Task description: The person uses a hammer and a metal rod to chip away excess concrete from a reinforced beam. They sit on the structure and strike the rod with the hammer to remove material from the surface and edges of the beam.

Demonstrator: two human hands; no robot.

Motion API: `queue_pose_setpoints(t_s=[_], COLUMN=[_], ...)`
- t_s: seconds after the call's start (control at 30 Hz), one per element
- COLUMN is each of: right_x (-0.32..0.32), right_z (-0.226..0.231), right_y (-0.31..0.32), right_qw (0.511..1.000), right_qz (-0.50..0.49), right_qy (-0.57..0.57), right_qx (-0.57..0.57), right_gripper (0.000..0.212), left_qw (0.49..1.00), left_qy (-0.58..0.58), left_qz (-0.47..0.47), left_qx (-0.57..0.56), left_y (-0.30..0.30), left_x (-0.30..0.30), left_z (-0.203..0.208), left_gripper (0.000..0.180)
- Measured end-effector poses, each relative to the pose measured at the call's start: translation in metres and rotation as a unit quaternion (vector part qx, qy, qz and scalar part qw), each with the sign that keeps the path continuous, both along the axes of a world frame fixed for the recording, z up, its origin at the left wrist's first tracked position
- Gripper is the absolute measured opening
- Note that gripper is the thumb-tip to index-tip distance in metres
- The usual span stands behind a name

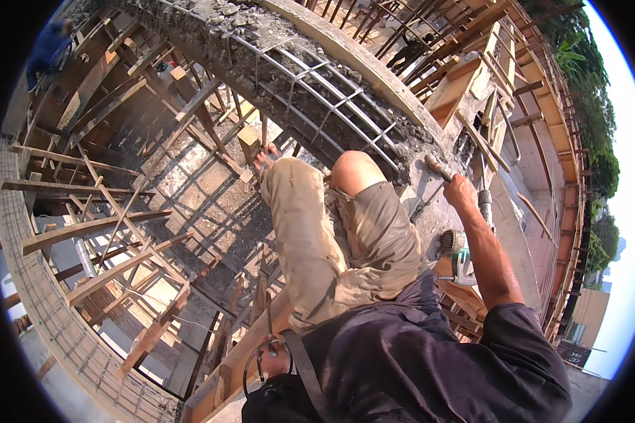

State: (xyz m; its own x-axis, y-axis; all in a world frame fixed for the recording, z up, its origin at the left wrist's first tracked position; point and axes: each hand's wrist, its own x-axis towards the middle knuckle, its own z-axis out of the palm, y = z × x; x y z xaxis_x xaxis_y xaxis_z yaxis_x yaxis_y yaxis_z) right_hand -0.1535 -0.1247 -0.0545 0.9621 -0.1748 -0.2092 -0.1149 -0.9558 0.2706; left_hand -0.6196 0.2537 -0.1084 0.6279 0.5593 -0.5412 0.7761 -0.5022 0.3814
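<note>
Nearest to you, your dark shirt (402, 352) fills the lower part of the view, with a dark strap (307, 374) running down it. Your left hand (276, 361) is low, beside a timber beam (241, 350) and partly behind a thin black loop (246, 366) — I cannot tell whether its fingers are closed on anything. Your light, dusty trousers (303, 240) cover your bent legs; one bare knee (358, 173) shows, and beyond the other leg your foot (266, 158) is next to a wooden post (248, 139).

To your right, your arm reaches forward and your right hand (461, 192) is clenched around a short, worn tool (439, 168). The tool's rounded end pokes out past your fist, over rough grey concrete (420, 201). A green power tool (460, 264) stands close by, between your forearm and your thigh.

Ahead of your knees, a steel rebar cage (324, 95) runs along a rubble-strewn beam. Below on your left lie crossed timbers (113, 204) — farther off, a person in blue (49, 46) is at upper left, and green trees (593, 120) line the right.
</note>
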Motion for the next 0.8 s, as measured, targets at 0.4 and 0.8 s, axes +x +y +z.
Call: queue_pose_setpoints(t_s=[0.4, 0.8], right_x=[-0.010, -0.084], right_z=[-0.014, -0.074], right_y=[-0.009, -0.022], right_qw=[0.996, 0.959], right_qz=[-0.034, -0.134], right_qy=[-0.042, -0.118], right_qx=[0.065, 0.221], right_gripper=[0.037, 0.054], left_qw=[0.999, 0.962], left_qy=[-0.018, -0.038], left_qz=[0.031, 0.264], left_qx=[0.028, 0.054], left_y=[0.028, 0.099], left_x=[-0.019, -0.059], left_z=[-0.057, -0.183], left_gripper=[0.047, 0.057])
